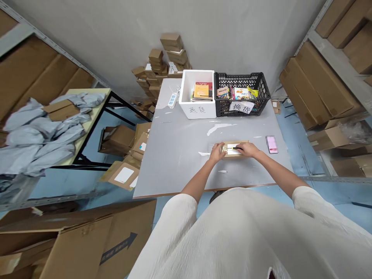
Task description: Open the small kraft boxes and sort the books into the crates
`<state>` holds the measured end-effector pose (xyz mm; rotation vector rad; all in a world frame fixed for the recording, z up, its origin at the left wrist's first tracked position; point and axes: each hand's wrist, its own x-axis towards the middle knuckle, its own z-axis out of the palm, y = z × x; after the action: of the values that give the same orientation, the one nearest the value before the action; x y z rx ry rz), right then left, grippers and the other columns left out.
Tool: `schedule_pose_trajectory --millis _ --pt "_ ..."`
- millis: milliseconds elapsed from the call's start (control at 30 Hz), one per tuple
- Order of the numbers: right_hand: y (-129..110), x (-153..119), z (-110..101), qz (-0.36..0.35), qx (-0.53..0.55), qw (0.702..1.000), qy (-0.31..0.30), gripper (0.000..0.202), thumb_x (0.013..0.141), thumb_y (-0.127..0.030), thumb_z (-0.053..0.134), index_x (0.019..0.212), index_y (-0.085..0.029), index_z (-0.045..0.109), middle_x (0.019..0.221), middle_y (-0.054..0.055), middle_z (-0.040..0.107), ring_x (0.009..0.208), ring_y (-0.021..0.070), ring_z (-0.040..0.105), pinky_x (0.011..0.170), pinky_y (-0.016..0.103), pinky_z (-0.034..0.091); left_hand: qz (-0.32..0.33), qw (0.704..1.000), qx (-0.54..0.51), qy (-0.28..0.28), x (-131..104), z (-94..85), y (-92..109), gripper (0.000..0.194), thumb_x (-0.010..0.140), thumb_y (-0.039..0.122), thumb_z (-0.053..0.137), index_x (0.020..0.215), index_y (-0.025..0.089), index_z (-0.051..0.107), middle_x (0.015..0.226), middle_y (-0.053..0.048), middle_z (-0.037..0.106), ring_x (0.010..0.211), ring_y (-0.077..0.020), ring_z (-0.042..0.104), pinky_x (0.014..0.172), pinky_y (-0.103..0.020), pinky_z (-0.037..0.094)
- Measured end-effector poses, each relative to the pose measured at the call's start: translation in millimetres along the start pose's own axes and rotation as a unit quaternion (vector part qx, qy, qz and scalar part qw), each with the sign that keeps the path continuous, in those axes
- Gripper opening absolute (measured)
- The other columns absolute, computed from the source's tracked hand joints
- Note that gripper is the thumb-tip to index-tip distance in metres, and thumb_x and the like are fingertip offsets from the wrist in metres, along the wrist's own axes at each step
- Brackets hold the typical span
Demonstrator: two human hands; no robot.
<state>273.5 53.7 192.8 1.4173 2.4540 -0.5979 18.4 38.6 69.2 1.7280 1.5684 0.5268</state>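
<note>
A small cardboard box (pixel 244 142) with a white label on top lies on the grey table (pixel 174 155), near its front edge. My left hand (pixel 217 152) grips the left end of the box, where shiny tape shows. My right hand (pixel 247 149) is closed around a slim utility knife (pixel 235 148), which lies across the label and points left toward my left hand. The blade's tip is too small to make out. To the right of my right hand lies a stack of pink slips (pixel 272 144).
Behind the box stand a white bin (pixel 198 110) and a black crate (pixel 266 95), both with books inside. A power strip (pixel 173 100) lies left of them. Grey parcels (pixel 52 131) cover a side table at left. Stacked cartons (pixel 174 48) line the wall; a large carton (pixel 116 240) stands front left.
</note>
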Motion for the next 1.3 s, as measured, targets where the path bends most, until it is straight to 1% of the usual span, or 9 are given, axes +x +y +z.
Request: schedule_pose_trajectory --millis 167,367,633,867,1100,1300 --pt "-17 8 -12 -0.001 -0.052 0.998 -0.027 0.043 0.114 -0.037 0.043 0.142 -0.025 0.073 0.134 0.012 0.076 0.120 0.0282 0.071 0.090 0.032 0.051 0.002 1.000 0.003 0.002 -2 1.9 0 0.064 0.091 0.036 0.077 0.152 0.026 0.060 0.144 -0.013 0.061 0.140 -0.0331 0.058 0.125 -0.047 0.045" --pt "-28 15 -12 0.004 -0.082 0.996 -0.037 0.043 0.115 -0.036 0.042 0.142 -0.023 0.072 0.136 0.014 0.074 0.121 0.0275 0.070 0.092 0.033 0.050 -0.002 1.000 0.003 0.001 -3 3.0 0 0.066 0.092 0.036 0.075 0.155 0.027 0.058 0.145 -0.012 0.061 0.140 -0.0325 0.057 0.124 -0.045 0.045" --pt "-27 15 -24 0.007 -0.090 0.994 -0.061 0.042 0.114 -0.034 0.044 0.142 -0.024 0.073 0.139 0.014 0.074 0.120 0.0284 0.071 0.092 0.035 0.051 0.009 1.000 0.030 -0.001 -2 3.2 2 0.064 0.092 0.037 0.074 0.153 0.028 0.060 0.143 -0.012 0.063 0.137 -0.0335 0.059 0.118 -0.045 0.049" --pt "-28 16 -21 0.012 -0.087 0.994 -0.060 0.042 0.115 -0.035 0.044 0.144 -0.026 0.072 0.138 0.014 0.074 0.123 0.0291 0.070 0.095 0.035 0.051 0.003 0.999 0.037 -0.011 -2 -0.9 6 0.060 0.091 0.036 0.075 0.149 0.030 0.061 0.142 -0.011 0.064 0.136 -0.0330 0.058 0.116 -0.045 0.050" --pt "-27 16 -27 0.036 -0.109 0.991 -0.071 0.041 0.114 -0.033 0.045 0.139 -0.022 0.076 0.140 0.017 0.073 0.122 0.0295 0.072 0.096 0.036 0.052 0.002 0.998 0.057 -0.017 -5 -4.1 11 0.058 0.092 0.036 0.074 0.148 0.030 0.060 0.146 -0.011 0.061 0.139 -0.0345 0.056 0.118 -0.047 0.048" --pt "-32 18 -24 0.035 -0.130 0.988 -0.074 0.041 0.114 -0.030 0.045 0.140 -0.019 0.074 0.140 0.020 0.073 0.125 0.0325 0.071 0.098 0.039 0.054 0.010 0.996 0.083 -0.025 -3 -6.2 13 0.057 0.092 0.036 0.073 0.148 0.030 0.059 0.147 -0.011 0.060 0.142 -0.0347 0.053 0.120 -0.048 0.046"
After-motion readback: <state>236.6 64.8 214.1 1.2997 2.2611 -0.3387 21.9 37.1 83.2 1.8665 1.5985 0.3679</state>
